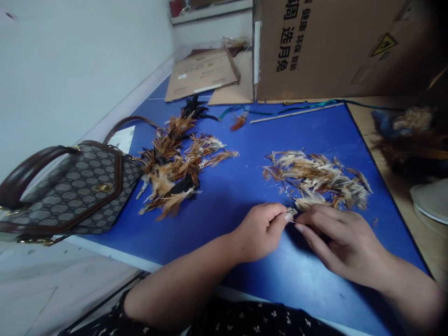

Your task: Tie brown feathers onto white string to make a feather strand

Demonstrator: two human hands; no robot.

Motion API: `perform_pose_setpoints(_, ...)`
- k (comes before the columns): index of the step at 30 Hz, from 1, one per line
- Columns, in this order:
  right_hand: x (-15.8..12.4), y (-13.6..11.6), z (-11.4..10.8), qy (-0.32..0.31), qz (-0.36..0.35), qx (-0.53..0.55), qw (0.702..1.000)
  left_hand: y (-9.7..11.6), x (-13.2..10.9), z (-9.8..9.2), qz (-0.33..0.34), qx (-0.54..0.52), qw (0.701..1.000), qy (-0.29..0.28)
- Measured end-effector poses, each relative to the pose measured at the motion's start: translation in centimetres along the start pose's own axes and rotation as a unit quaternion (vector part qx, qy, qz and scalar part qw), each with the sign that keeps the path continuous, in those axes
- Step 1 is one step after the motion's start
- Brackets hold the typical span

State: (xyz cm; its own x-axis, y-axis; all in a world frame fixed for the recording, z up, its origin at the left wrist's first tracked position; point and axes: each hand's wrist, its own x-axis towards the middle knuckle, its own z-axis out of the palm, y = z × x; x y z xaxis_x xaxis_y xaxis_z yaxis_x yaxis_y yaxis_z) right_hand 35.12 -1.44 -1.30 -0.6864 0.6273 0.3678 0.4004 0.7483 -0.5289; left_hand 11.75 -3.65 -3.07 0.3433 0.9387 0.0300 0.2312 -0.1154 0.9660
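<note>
Handbag (70,191) sits at the far left of the blue table (238,196). It's brown trim over a hexagon print with a little gold plate on the flap, and whatever's on that plate is too small to read. Right next to it is a messy pile of brown and black feathers (175,168). Behind that there's a flattened piece of cardboard (201,72) with a couple of white stickers, also unreadable from here.

The big cardboard box (332,46) at the back has the only real writing. It's black Chinese characters in columns: the small ones look like 健康 环保 智能, the bigger ones like 送月免. There's also a yellow warning triangle (384,44) further right. A thin stick (297,112) lies along the front of the box.

Down at the near edge, the person's left hand (261,231) is curled up, with thumb and forefinger pinched tight on a small feather (291,212). The right hand (336,238) meets it fingertip to fingertip and pinches the same feather, its other fingers loosely stretched. The feather is just above the table, between the two hands. What shows of it runs left to right, roughly along the table's near edge. Fingers hide most of it, so I can't tell which end is the tip.

Just beyond the right hand lies a paler feather pile (318,177). A dark fluffy bundle (413,135) sits off the table at the far right.
</note>
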Motion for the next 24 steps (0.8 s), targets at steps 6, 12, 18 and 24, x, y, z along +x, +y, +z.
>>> perform_pose_setpoints(6,-0.1,-0.2,-1.7,-0.017,-0.009,0.076,0.997,0.1,-0.1,-0.4,-0.011,-0.028,0.995,-0.093)
perform_pose_setpoints(12,0.5,0.0,-0.8,-0.022,0.024,0.154,0.988,0.2,-0.4,0.4,0.085,-0.034,0.980,-0.175)
perform_pose_setpoints(18,0.5,0.2,-0.4,0.012,0.049,0.137,0.989,1.1,-0.2,-0.3,-0.020,-0.089,0.996,-0.009)
perform_pose_setpoints(24,0.1,-0.5,0.0,-0.040,-0.035,0.064,0.997,-0.5,-0.2,0.2,0.070,0.102,0.992,-0.015)
